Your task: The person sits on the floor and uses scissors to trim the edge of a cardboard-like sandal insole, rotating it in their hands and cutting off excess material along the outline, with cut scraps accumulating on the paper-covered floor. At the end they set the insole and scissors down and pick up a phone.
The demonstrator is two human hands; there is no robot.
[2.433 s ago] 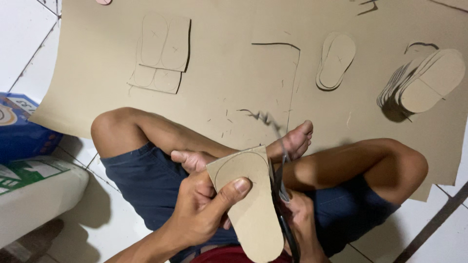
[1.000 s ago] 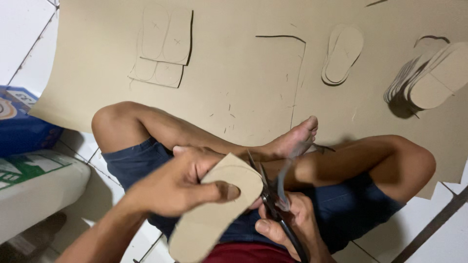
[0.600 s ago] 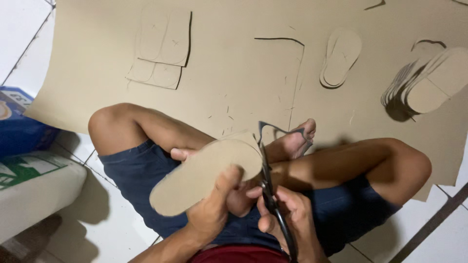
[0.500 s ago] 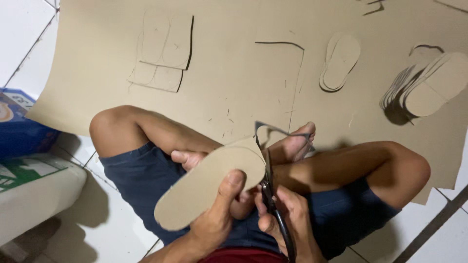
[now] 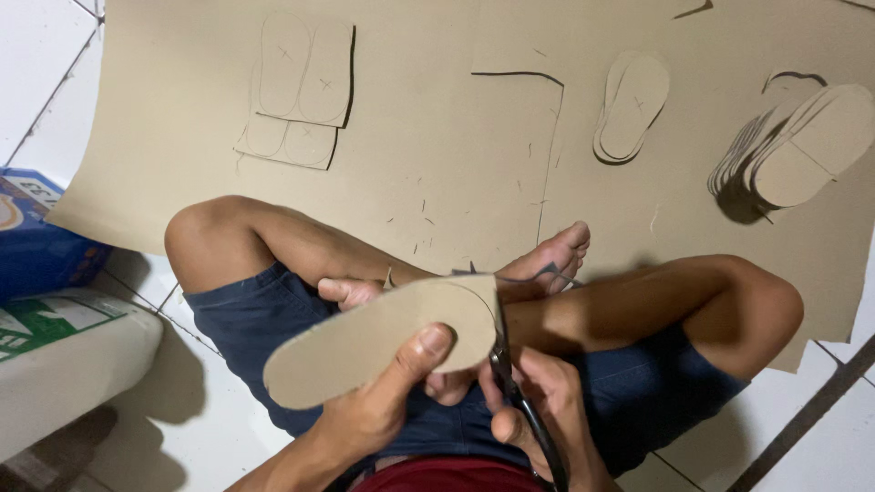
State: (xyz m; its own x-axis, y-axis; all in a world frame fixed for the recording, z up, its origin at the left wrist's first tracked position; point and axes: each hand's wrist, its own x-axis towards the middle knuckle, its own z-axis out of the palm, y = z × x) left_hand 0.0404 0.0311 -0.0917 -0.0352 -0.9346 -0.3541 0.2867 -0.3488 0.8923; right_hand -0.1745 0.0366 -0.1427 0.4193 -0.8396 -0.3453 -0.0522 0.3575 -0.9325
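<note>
My left hand [image 5: 387,401] grips a sole-shaped piece of tan cardboard [image 5: 365,342], thumb on top, holding it flat over my crossed legs. My right hand [image 5: 533,415] is closed on the handles of black scissors [image 5: 510,383], whose blades meet the right end of the cardboard sole. A thin cut strip curls off near my foot [image 5: 551,260].
I sit cross-legged on a large tan cardboard sheet [image 5: 437,137]. On it lie squares with traced sole outlines [image 5: 296,87], a small stack of cut soles [image 5: 631,105] and a bigger fanned stack [image 5: 802,141]. A blue box [image 5: 36,241] and a white container [image 5: 64,364] stand at left.
My left hand has turned the cardboard sole from upright to lying sideways, toe end at the scissors. The scissors have worked around its right end, and the cut strip has lengthened.
</note>
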